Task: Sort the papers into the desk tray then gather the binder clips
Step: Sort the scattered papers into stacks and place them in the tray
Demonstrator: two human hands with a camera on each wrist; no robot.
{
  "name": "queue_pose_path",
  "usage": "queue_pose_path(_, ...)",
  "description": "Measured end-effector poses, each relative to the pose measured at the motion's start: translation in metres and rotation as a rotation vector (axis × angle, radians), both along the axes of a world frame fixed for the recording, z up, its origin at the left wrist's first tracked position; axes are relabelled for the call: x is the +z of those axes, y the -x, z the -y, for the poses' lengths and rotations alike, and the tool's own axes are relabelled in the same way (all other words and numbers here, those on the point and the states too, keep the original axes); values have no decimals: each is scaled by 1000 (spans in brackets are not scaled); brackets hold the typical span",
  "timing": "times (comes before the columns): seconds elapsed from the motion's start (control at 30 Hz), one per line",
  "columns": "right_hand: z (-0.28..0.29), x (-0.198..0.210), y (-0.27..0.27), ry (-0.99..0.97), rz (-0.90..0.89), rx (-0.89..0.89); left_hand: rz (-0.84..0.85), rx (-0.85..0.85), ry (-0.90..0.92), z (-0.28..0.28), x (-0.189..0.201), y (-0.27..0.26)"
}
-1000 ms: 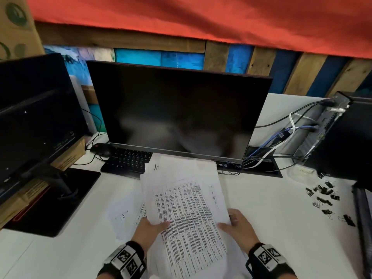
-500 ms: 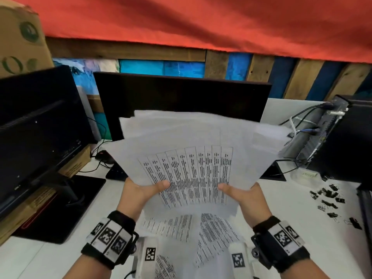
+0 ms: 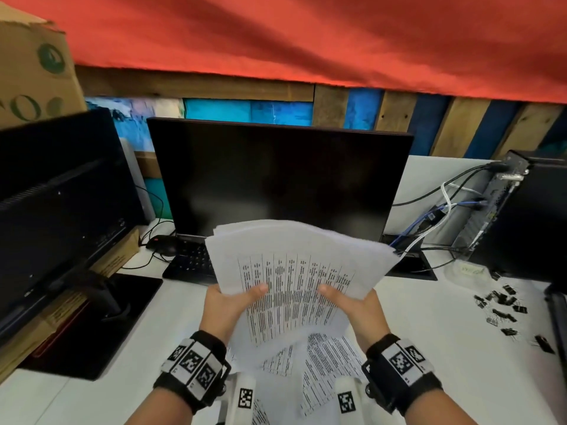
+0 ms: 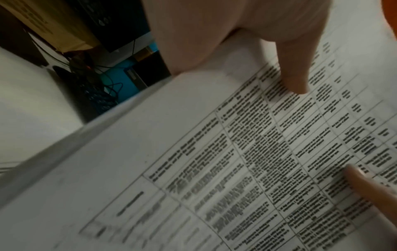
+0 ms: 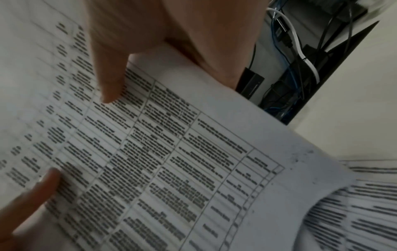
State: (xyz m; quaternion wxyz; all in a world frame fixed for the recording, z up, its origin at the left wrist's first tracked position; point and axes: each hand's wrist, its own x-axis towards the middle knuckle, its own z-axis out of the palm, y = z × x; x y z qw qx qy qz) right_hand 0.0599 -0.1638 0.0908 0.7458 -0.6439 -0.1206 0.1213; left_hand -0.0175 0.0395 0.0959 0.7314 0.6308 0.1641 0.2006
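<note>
A stack of printed papers (image 3: 294, 271) is held up off the white desk (image 3: 429, 348) in front of the middle monitor. My left hand (image 3: 230, 305) grips its left side with the thumb on top, and my right hand (image 3: 356, 305) grips its right side the same way. Both wrist views show the printed table page (image 4: 236, 161) (image 5: 171, 152) with a thumb pressed on it. More printed sheets (image 3: 325, 360) sag below the stack near my wrists. Several black binder clips (image 3: 503, 308) lie scattered on the desk at the right. No desk tray is in view.
A black monitor (image 3: 276, 179) stands straight ahead with a keyboard (image 3: 190, 262) under it. A second monitor (image 3: 55, 194) on a cardboard box is at left. A computer case (image 3: 527, 216) with cables (image 3: 429, 216) stands at right. A dark object (image 3: 557, 317) lies at the right edge.
The papers were lifted off the desk by both hands, fanned high in front of the monitor, and have now come lower and closer together.
</note>
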Motion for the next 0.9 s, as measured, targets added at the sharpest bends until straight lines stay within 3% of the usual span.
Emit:
queue_pose_path(0.13,3,3,-1,9,4,-14,4,-16,7,-5,-1,1)
queue_pose_path(0.27,1,-17,-4,116,-134,67,-209,-58,7,-6,-30,-2)
queue_pose_path(0.4,-5,-40,-7,189,-271,34,-355,-54,15,-7,-60,-6)
queue_pose_path(0.6,-3,-41,-3,132,-310,-91,-363,-49,12,-4,-67,-8)
queue_pose_path(0.73,-2,-60,3,244,-336,-63,-452,-34,-57,2,-80,-8)
queue_pose_path(0.9,13,-55,10,219,-274,-109,-368,-53,-202,21,-68,-9)
